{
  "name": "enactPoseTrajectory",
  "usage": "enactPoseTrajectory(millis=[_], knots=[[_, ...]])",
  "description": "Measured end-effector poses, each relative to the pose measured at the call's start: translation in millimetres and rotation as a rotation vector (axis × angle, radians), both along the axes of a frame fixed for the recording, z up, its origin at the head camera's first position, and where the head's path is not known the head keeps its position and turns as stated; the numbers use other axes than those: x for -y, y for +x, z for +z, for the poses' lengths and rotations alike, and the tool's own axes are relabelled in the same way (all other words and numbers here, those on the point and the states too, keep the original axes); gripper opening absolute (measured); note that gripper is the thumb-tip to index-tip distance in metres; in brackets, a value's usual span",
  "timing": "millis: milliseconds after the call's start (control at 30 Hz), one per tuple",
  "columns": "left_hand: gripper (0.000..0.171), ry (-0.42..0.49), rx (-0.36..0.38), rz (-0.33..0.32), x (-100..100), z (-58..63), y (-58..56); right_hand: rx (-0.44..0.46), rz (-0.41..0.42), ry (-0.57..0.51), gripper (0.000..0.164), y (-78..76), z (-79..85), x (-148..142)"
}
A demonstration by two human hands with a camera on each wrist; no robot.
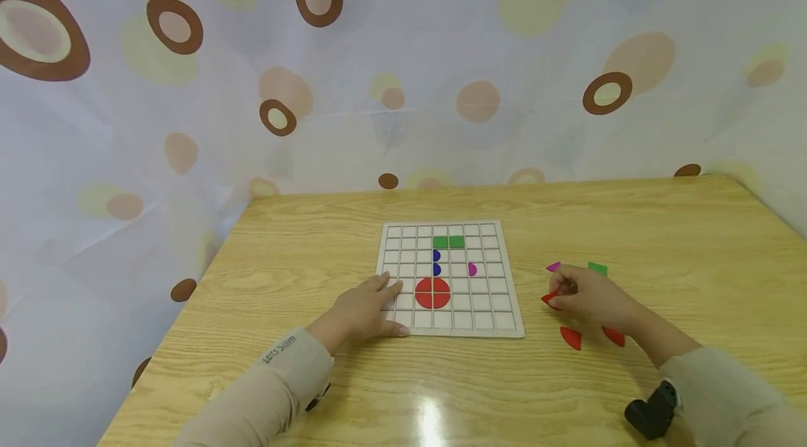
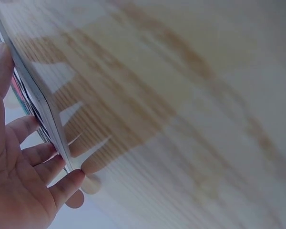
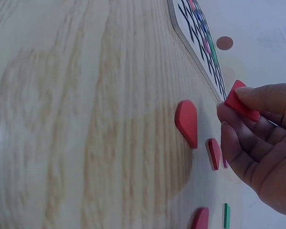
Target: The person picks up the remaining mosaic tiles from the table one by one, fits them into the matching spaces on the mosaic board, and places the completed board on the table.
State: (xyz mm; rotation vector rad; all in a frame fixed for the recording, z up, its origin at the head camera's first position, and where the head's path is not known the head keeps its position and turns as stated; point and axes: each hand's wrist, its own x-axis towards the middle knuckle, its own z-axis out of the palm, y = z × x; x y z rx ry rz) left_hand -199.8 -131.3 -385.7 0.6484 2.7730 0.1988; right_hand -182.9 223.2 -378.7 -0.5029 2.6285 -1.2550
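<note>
Right of the board (image 1: 482, 302), over the worktop (image 1: 662, 244), the right hand (image 1: 589, 296) pinches a red piece (image 3: 235, 102), which looks light, stiff and smooth, probably best held by its edges. The left hand (image 1: 362, 310), fingers spread, touches the board's left edge without gripping it. The board carries a four-part red circle (image 1: 435, 296), two green squares (image 1: 440, 242), two blue half-discs (image 1: 436, 269) and a magenta half-disc (image 1: 472, 269); how deep they sit I cannot tell.

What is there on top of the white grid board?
On the board sit two green squares, two blue half-circles, one magenta half-circle and a red circle of four quarters. The left hand rests on its left side; what it covers is hidden.
</note>
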Motion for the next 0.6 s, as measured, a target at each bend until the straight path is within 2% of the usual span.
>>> enactPoseTrajectory(millis=[267, 400, 600], knots=[[0.082, -0.005, -0.004, -0.014, 1, 1.7, 1.2, -0.042, -0.019, 0.003, 0.010, -2.9, -5.0, 12], [0.082, -0.014, -0.010, -0.022, 0, 1.3, 0.5, -0.031, -0.033, 0.039, 0.007, -4.0, -6.8, 18], [0.082, -0.021, -0.018, -0.025, 1, 0.1, -0.6, 0.000, -0.043, 0.052, 0.012, -5.5, -7.1, 27]])
